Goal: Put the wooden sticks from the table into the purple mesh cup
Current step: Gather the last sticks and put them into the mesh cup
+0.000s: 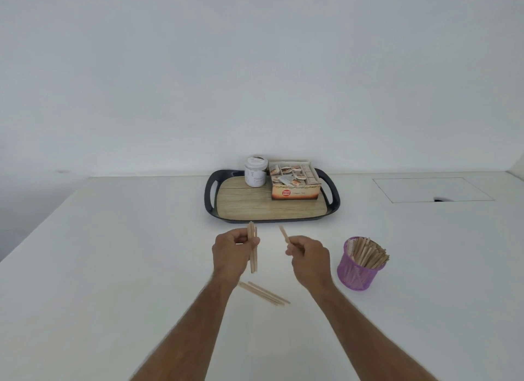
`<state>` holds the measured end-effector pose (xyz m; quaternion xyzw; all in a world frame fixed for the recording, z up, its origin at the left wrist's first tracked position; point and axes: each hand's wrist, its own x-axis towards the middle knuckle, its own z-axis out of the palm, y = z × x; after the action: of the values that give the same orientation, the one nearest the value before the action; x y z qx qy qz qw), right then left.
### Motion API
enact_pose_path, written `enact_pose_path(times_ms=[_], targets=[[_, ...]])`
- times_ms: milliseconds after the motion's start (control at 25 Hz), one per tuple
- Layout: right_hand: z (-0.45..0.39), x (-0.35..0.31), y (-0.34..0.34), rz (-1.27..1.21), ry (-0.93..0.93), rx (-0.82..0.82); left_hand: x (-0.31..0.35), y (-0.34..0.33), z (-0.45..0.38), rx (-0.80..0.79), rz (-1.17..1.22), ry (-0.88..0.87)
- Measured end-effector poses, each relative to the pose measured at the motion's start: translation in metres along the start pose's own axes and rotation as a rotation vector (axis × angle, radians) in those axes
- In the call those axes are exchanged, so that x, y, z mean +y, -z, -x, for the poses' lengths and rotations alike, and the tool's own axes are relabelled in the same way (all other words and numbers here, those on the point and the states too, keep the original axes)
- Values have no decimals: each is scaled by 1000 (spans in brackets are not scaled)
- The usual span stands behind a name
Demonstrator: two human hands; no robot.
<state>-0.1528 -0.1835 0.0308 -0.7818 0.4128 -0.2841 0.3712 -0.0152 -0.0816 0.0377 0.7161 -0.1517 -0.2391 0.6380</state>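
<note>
The left hand [232, 249] has its grip curled round a small upright bundle of pale flat wooden sticks [252, 250], held above the middle of the white worktop [113, 253]. The right hand [307, 253] pinches a single wooden stick [283, 233], its tip tilted toward the far edge. The purple wire-mesh cup [357, 270] stands just right of that hand, already crowded with sticks leaning rightward. A few loose sticks [263, 292] lie flat below the hands — three, I think, though they overlap.

To do this well, I'd carry the single stick over the rim and drop it end-first into the gap on the cup's left side, not onto the leaning heap. There's open room all round the cup; the dark-rimmed wood-pattern tray [211, 193] sits well back by the far edge — no obstacle.
</note>
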Motion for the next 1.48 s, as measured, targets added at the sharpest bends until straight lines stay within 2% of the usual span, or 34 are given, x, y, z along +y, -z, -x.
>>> enact_pose_path(times_ms=[120,320,560,760,1040,1200,1360,1480], targets=[[-11,2,33,-110,-7,125,11,-36,5,-82,86,-19],[-20,14,96,-154,-27,344,35,-98,17,-241,173,-80],[-16,36,140,-140,-82,445,49,-158,31,-339,207,-136],[-8,50,145,-44,-145,440,40,-186,41,-407,104,-167],[-2,59,148,51,-201,333,26,-195,48,-485,-92,-169],[-2,59,147,76,-223,301,26,-186,43,-476,-107,-213],[2,57,142,134,-176,412,28,-168,33,-396,-101,-248],[8,49,130,100,-27,462,27,-146,18,-334,-172,-251]])
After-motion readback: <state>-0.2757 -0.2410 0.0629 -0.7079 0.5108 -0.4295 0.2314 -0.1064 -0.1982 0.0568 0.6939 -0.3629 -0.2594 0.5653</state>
